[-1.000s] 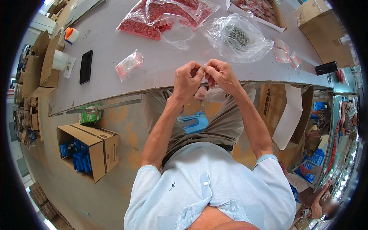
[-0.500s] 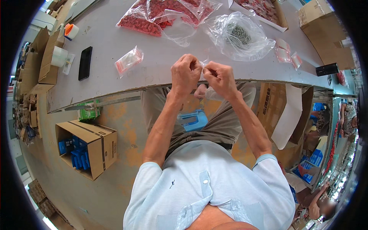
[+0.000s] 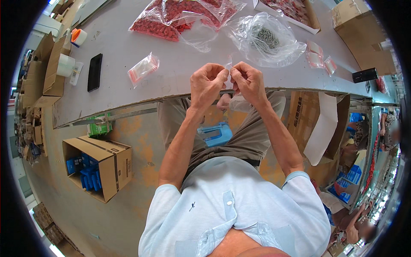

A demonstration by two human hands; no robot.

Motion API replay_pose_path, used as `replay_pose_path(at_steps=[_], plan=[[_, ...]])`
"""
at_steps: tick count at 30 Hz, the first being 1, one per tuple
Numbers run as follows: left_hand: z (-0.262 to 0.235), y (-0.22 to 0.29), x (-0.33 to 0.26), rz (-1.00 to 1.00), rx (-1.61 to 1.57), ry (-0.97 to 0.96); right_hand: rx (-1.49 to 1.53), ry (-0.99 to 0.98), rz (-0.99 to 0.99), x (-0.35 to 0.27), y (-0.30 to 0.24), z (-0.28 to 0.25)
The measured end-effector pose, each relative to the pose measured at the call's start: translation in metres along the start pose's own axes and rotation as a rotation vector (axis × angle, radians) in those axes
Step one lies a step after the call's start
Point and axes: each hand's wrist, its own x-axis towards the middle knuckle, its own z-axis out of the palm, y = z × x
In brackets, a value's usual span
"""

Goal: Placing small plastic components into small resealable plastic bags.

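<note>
Both hands drift a bit toward me off the tabletop (image 3: 180,73) edge. My left hand (image 3: 206,83) and right hand (image 3: 249,81) each pinch the small clear bag (image 3: 229,67), grip clenched tight on it.

I see a grey table (image 3: 128,64), clear bags of red pieces (image 3: 180,17), a clear bag of dark grey metal parts (image 3: 265,38), a black phone (image 3: 94,72), a brown carton (image 3: 115,162) of blue packs, and my pale blue shirt (image 3: 239,205).
</note>
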Motion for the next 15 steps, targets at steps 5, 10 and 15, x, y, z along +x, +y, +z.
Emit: replay_pose_path(at_steps=[5,10,15], plan=[[-0.005,-0.003,0.005,-0.155,-0.103,-0.088,-0.042,0.022,-0.045,-0.005,0.0,0.001],[-0.005,-0.011,0.004,-0.12,-0.228,-0.025,-0.087,0.029,-0.094,-0.009,0.002,0.007],[0.007,-0.006,0.001,0.01,-0.071,0.077,-0.178,0.074,-0.148,-0.013,-0.005,0.01]])
